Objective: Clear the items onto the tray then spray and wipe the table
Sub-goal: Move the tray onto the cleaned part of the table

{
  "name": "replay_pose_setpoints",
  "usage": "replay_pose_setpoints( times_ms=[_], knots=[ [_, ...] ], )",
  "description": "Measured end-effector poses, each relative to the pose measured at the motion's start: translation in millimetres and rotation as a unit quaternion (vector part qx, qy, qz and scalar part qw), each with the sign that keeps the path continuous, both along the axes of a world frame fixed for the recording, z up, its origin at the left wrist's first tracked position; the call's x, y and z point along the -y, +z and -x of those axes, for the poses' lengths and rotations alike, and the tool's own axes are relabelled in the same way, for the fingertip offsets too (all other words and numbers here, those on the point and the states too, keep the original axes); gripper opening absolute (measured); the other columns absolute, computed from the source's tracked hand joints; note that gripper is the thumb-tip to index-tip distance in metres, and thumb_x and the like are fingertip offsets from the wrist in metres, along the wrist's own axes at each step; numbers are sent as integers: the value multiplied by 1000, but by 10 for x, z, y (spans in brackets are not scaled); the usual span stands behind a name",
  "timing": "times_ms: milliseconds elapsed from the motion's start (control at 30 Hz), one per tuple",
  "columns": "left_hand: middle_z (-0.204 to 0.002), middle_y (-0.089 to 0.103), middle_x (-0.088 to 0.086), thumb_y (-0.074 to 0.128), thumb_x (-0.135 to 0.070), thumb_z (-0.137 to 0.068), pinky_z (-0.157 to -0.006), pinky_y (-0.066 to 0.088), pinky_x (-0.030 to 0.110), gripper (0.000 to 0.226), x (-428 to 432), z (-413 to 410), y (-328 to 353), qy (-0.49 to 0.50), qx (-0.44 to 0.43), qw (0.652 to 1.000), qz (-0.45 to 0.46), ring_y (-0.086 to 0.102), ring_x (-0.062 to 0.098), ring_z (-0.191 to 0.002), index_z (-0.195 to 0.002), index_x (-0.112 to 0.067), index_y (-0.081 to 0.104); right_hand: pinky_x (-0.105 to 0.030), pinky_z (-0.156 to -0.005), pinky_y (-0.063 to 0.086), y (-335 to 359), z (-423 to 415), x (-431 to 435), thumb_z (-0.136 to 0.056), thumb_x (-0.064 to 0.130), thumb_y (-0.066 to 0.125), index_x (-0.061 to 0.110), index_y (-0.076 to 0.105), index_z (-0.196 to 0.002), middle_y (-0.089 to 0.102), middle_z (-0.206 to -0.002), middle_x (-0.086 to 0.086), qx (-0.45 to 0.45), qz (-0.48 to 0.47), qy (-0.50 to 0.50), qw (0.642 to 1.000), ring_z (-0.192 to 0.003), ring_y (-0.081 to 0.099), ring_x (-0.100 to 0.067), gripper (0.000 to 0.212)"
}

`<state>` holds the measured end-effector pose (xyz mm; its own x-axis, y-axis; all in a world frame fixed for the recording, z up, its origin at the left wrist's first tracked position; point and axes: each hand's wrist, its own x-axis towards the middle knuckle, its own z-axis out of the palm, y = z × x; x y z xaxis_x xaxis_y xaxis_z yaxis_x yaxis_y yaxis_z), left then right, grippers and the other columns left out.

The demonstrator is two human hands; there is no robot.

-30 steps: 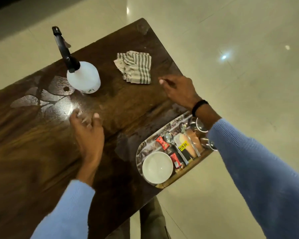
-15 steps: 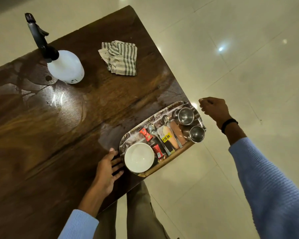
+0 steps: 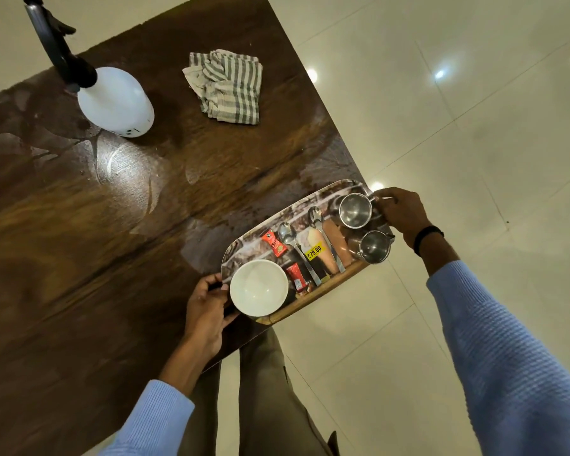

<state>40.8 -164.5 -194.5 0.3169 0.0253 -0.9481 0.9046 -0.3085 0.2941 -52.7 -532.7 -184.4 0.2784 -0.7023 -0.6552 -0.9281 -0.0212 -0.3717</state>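
A printed tray (image 3: 244,255) sits at the table's right edge, partly overhanging it. On it are a white bowl (image 3: 259,287), two steel cups (image 3: 355,210), two spoons (image 3: 292,241) and two red sachets (image 3: 273,243). My left hand (image 3: 208,307) grips the tray's near-left end beside the bowl. My right hand (image 3: 403,215) grips its far-right end by the cups. A white spray bottle (image 3: 116,102) with a black trigger stands at the back left. A striped cloth (image 3: 226,85) lies crumpled to its right.
The dark wooden table (image 3: 79,241) shows wet streaks and patches around the bottle and near the tray. Its right edge runs diagonally; beyond it is glossy tiled floor (image 3: 458,143). My legs stand just below the tray.
Both hands left the tabletop and came to the tray: the left closed on its near end, the right swung round past the table edge and closed on its far end.
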Motion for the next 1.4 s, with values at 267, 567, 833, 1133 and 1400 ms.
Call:
replay_pose_setpoints(
  times_ms=[267, 567, 833, 1133, 1400],
  knots=[
    [-125, 63, 5, 55, -4, -100, -83, 58, 46, 26, -41, -40, 48, -12, 49, 998, -46, 59, 27, -119, -122, -17, 61, -50, -74, 63, -5, -55, -196, -87, 16, 68, 30, 69, -85, 76, -92, -7, 39, -31, -60, 997, -78, 75, -29, 13],
    [-108, 65, -3, 55, -5, -101, -78, 57, 42, 26, -439, -265, 109, -4, 97, 993, -69, 60, 22, -108, -124, -15, 60, -44, -70, 63, -23, -316, -559, -93, 21, 69, 29, 68, -83, 76, -77, 6, 89, -60, -9, 994, -69, 74, -17, 13],
    [-99, 70, -10, 57, -7, -101, -66, 53, 32, 18, -1048, -579, 190, 49, 154, 985, -65, 64, 13, -93, -113, -18, 65, -55, -85, 58, -147, -725, -1071, -89, 38, 66, 20, 71, -99, 76, -93, -8, 102, -43, 79, 991, -90, 73, -29, 21],
    [-96, 70, -2, 58, -1, -97, -75, 51, 41, 30, -2222, -1129, 289, 86, 183, 976, -83, 63, 20, -91, -105, -29, 68, -13, -51, 53, -199, -1505, -2161, -96, 13, 64, 8, 68, -100, 66, -74, 5, 150, -74, 83, 982, -52, 62, 6, 8],
    [-95, 69, 1, 56, 7, -95, -57, 45, 28, 33, -3198, -1527, 358, 95, 204, 969, -103, 61, 24, -81, -110, -20, 65, -27, -71, 54, -267, -2058, -3169, -93, 24, 68, 19, 72, -97, 70, -80, 4, 143, -61, 123, 980, -74, 67, -11, 8]
  ],
)
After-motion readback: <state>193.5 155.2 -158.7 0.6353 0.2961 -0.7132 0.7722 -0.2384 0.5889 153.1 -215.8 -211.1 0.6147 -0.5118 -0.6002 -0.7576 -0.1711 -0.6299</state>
